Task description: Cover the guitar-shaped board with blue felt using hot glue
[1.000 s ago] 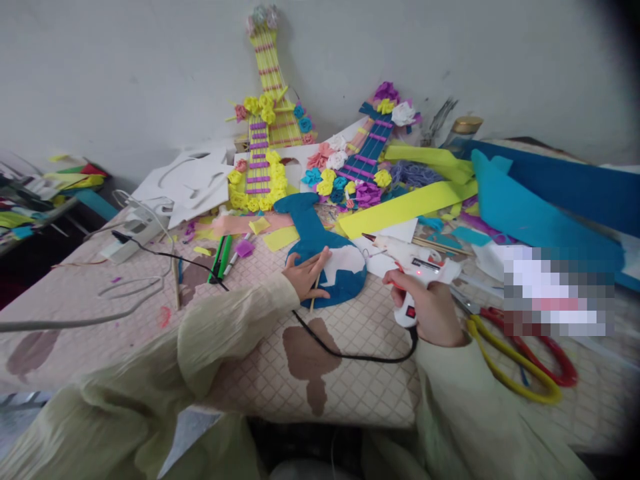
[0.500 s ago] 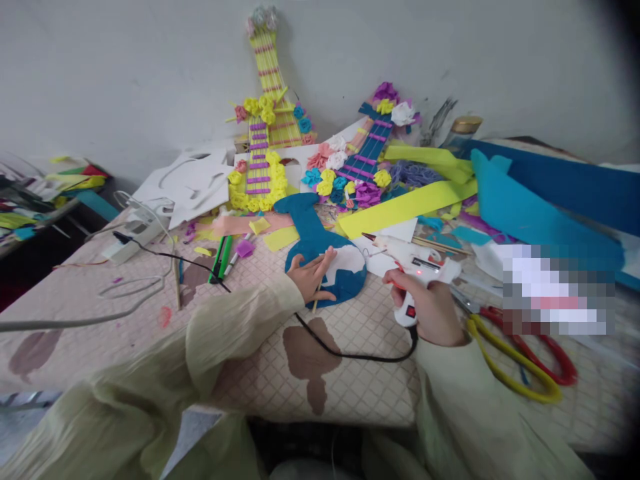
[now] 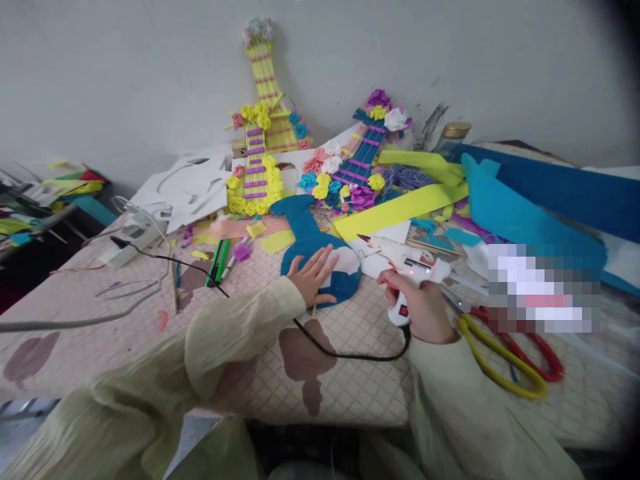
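Observation:
A blue guitar-shaped cutout point(image 3: 306, 230) with a bare white patch lies on the table in front of me. My left hand point(image 3: 314, 277) rests flat on its round body, fingers stretched out and thumb apart. Part of a thin wooden stick point(image 3: 314, 311) sticks out below that palm; the rest of it is hidden. In my right hand point(image 3: 425, 310), to the right of the cutout, is a white hot glue gun point(image 3: 407, 259). Its dark nozzle points left, towards the cutout but apart from it, and a small red light glows on its side.
Decorated paper guitars point(image 3: 255, 173) lean at the wall. Large scissors point(image 3: 500, 360) lie at the right, near blue sheets point(image 3: 530, 213) and a yellow strip point(image 3: 400, 212). A green utility knife point(image 3: 218, 263) and a power strip point(image 3: 133, 237) are leftward. The gun's black cord point(image 3: 350, 356) loops across the table.
My left fingers have spread and flattened further onto the cutout, covering more of the stick. The glue gun stays in my right hand; the whole view has shifted slightly.

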`<state>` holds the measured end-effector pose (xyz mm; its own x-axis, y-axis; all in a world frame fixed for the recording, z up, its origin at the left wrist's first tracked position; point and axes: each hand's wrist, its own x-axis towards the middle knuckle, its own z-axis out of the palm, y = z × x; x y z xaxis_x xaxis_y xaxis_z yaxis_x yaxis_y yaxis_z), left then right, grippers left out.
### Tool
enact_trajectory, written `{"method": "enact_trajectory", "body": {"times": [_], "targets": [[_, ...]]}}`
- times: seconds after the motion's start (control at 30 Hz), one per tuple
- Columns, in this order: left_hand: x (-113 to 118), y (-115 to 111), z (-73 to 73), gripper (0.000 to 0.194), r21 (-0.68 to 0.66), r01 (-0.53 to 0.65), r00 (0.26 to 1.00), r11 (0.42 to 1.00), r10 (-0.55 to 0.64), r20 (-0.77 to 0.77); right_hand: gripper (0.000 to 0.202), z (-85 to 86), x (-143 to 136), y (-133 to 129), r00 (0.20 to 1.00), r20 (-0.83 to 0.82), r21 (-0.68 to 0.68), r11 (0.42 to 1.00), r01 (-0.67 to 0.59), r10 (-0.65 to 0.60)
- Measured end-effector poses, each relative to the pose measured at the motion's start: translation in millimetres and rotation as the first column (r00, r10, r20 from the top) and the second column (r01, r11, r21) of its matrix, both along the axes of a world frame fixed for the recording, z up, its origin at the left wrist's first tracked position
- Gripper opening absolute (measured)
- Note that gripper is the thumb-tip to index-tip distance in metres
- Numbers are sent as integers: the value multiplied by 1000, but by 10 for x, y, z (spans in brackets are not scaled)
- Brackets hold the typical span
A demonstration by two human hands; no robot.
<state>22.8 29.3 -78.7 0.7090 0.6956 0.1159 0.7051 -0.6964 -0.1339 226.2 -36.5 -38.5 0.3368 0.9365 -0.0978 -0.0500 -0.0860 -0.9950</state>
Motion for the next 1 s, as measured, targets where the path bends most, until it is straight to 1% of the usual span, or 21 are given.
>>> {"method": "enact_trajectory", "body": {"times": [0.1,0.17,0.23,0.33,0.43,0.5,0.57,0.67,0.73,0.8,0.83,0.9,0.93,1.0], "targets": [[-120,-50,45,79,45,-65,995,997,61,83,20,-5,7,-7,1000,-7,1,1000,-6,6],[-191,-94,82,68,25,-140,980,990,135,147,21,-4,10,-11,1000,-6,3,1000,-14,14],[-229,-139,119,52,-23,-225,955,974,226,190,20,2,9,-14,1000,-1,6,1000,-23,23],[-209,-192,155,28,-93,-316,926,944,329,188,19,18,-1,-16,1000,-16,-11,1000,-17,17],[-162,-206,176,15,-111,-364,906,925,379,186,19,26,-12,-8,999,-32,-33,999,-3,2],[-186,-181,199,13,-108,-398,889,911,412,202,20,27,-14,2,999,-34,-28,1000,4,-4],[-295,-125,231,16,-100,-451,858,887,462,223,20,29,-12,9,999,-33,-15,1000,10,-10],[-602,-1,267,19,-80,-566,787,820,567,242,19,35,-14,8,999,-25,-6,1000,20,-20],[-831,81,266,19,-64,-661,719,748,655,231,18,40,-22,1,1000,-22,-12,1000,18,-19],[-1009,135,250,19,-74,-694,691,716,691,214,18,48,-31,-6,1000,-25,-19,1000,8,-9],[-1064,148,239,20,-78,-700,684,710,698,211,19,53,-36,-9,1000,-25,-23,1000,5,-6],[-1092,147,222,24,-79,-687,693,722,685,224,19,64,-42,-14,1000,-23,-31,999,8,-8],[-1066,137,217,26,-78,-665,711,743,661,237,19,68,-43,-16,1000,-20,-37,999,15,-15],[-952,105,212,25,-95,-567,781,818,570,254,18,69,-42,-17,999,-20,-39,999,32,-32]]}}
